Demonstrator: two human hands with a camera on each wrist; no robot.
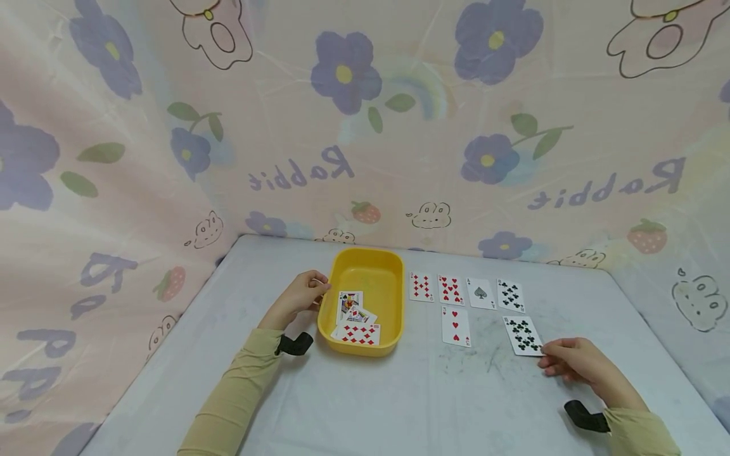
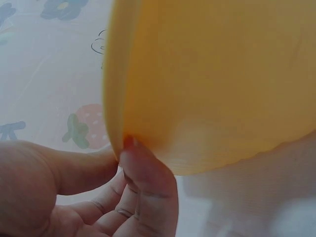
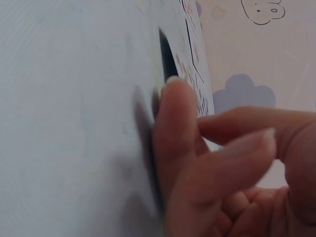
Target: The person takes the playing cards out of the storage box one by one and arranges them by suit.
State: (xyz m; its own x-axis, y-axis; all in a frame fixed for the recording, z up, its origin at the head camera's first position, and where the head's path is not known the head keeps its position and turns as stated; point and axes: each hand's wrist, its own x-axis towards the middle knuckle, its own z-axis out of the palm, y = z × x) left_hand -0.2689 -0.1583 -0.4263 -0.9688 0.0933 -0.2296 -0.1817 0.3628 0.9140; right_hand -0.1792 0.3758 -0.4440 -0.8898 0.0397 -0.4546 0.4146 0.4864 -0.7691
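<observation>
My left hand [image 1: 299, 292] pinches the left rim of a yellow plastic tray [image 1: 371, 261] between thumb and forefinger; the left wrist view shows the grip close up. Inside the tray, a few playing cards [image 1: 357, 334] lie overlapping at the near end. My right hand [image 1: 576, 362] pinches the near right corner of a clubs playing card [image 1: 523, 335]. In the right wrist view the fingers [image 3: 175, 116] cover much of this card, and one edge stands a little off the table.
Beside the tray runs a row of face-up cards: two red ones [image 1: 421, 287], the ace of spades [image 1: 481, 294] and a clubs card [image 1: 511, 295]. The three of hearts [image 1: 455, 326] lies nearer. Patterned cloth [image 1: 393, 158] hangs behind the white tabletop [image 1: 422, 405].
</observation>
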